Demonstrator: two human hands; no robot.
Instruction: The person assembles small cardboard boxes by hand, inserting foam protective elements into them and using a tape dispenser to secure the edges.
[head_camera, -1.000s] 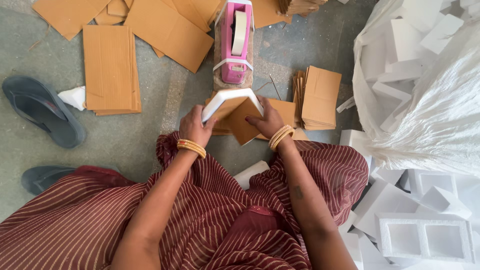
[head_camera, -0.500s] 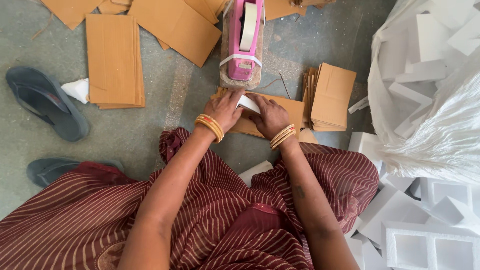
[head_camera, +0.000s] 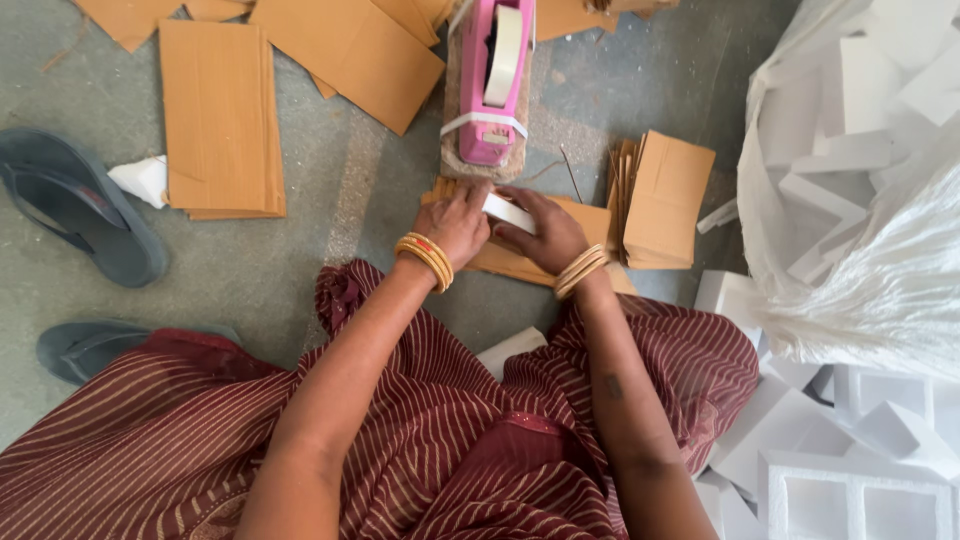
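Note:
My left hand (head_camera: 455, 225) and my right hand (head_camera: 545, 232) both press on a small white foam block (head_camera: 508, 212) that lies on a flat brown cardboard sheet (head_camera: 520, 262) on the floor. Both wrists carry golden bangles. Just beyond my fingers stands a pink tape dispenser (head_camera: 492, 85) with a roll of tape, mounted on a brown base. My fingers cover most of the block, so only its top edge shows.
Flat cardboard sheets (head_camera: 220, 120) lie at the upper left, and a stack of folded ones (head_camera: 665, 200) sits right of my hands. A clear bag of white foam pieces (head_camera: 860, 170) and loose foam trays (head_camera: 860, 490) fill the right. Two grey sandals (head_camera: 75, 215) lie left.
My hands lowered the white block and cardboard from above my lap down to the floor in front of the tape dispenser, and now press on it there.

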